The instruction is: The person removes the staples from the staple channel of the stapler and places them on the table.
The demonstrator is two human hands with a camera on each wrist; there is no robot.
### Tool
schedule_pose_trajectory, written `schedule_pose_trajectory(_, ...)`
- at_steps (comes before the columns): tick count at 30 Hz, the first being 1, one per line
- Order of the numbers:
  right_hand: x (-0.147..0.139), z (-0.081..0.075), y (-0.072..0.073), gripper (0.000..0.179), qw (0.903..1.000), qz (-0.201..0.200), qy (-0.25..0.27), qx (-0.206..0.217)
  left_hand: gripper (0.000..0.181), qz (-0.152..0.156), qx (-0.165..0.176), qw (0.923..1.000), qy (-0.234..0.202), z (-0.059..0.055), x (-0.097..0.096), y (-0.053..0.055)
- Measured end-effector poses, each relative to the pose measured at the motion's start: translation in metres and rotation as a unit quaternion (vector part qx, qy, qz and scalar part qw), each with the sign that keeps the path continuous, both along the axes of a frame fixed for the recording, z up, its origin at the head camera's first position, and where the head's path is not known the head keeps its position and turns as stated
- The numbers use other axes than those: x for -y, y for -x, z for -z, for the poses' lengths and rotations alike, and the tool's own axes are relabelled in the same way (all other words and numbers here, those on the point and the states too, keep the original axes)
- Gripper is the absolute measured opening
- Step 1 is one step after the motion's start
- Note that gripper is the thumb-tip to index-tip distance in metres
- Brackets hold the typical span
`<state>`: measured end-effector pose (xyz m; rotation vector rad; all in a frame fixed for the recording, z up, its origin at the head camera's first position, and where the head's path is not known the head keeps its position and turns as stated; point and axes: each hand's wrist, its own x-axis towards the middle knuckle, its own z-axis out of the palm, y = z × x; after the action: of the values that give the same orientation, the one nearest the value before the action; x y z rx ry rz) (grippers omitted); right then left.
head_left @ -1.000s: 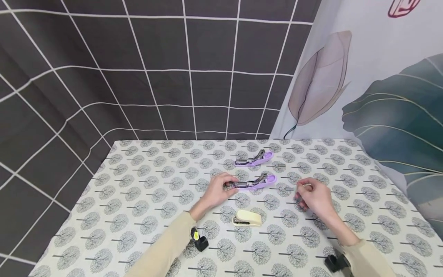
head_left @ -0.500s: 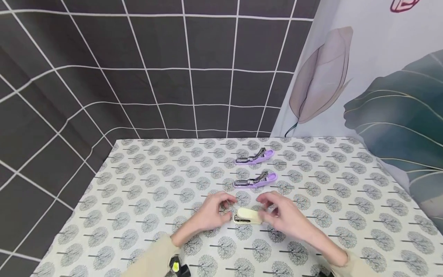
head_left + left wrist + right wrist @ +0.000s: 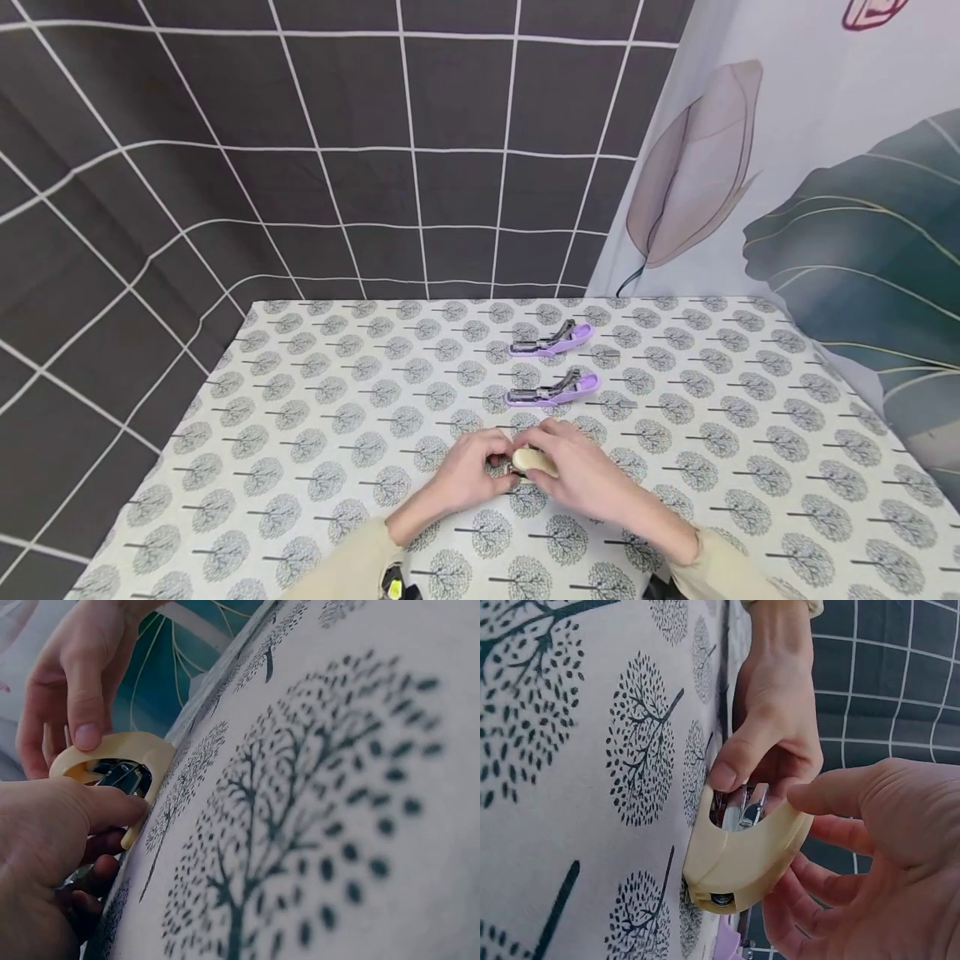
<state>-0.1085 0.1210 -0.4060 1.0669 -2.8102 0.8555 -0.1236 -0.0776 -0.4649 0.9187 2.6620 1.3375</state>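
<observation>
A cream stapler (image 3: 531, 459) is held between both hands, low over the patterned tablecloth. My left hand (image 3: 468, 471) pinches its front end. In the left wrist view the left thumb (image 3: 112, 808) lies along the base at the mouth. From the other side my right hand (image 3: 588, 475) grips the stapler's body, thumb and fingers on its cream top. The right wrist view shows the stapler (image 3: 739, 859) with its top raised from the base and the metal magazine (image 3: 742, 810) exposed between them.
Two purple staplers, one (image 3: 581, 334) farther back and one (image 3: 588, 383) nearer, lie folded back with their metal parts exposed. Thin grey strips (image 3: 621, 405) lie right of them. A dark grid curtain (image 3: 360, 192) hangs behind the table.
My left hand has left the nearer purple stapler and moved toward me to the cream one. The right hand has come in from the right. Both now hold the cream stapler.
</observation>
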Motion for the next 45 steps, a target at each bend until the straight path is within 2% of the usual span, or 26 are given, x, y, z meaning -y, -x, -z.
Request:
schedule_pose_trajectory(6, 0.0, 0.003, 0.0, 0.035, 0.999, -0.015, -0.017, -0.04, 0.019, -0.018, -0.016, 0.9997, 0.0, 0.002, -0.002, -0.001)
schedule_pose_trajectory(13, -0.013, 0.004, -0.002, 0.035, 0.999, -0.01, 0.034, -0.028, 0.018, -0.026, -0.04, 0.9989, 0.007, 0.002, -0.005, 0.0)
schedule_pose_trajectory(20, -0.035, 0.005, 0.002, 0.035, 0.9937, -0.03, 0.107, -0.015, 0.02, -0.046, -0.019, 0.9986, 0.018, 0.003, -0.005, -0.001)
schedule_pose_trajectory(30, -0.05, 0.015, -0.005, 0.04, 0.9744, -0.029, 0.222, 0.016, 0.019, -0.053, 0.013, 0.9984, 0.019, 0.001, -0.004, -0.006)
schedule_pose_trajectory(35, -0.057, 0.021, -0.008, 0.04, 0.971, -0.018, 0.237, 0.029, 0.019, -0.054, 0.017, 0.9983, 0.017, 0.001, -0.004, -0.007)
schedule_pose_trajectory(45, -0.068, 0.031, -0.007, 0.041, 0.9696, -0.018, 0.244, 0.012, 0.02, -0.054, 0.012, 0.9984, 0.01, 0.003, -0.003, -0.008)
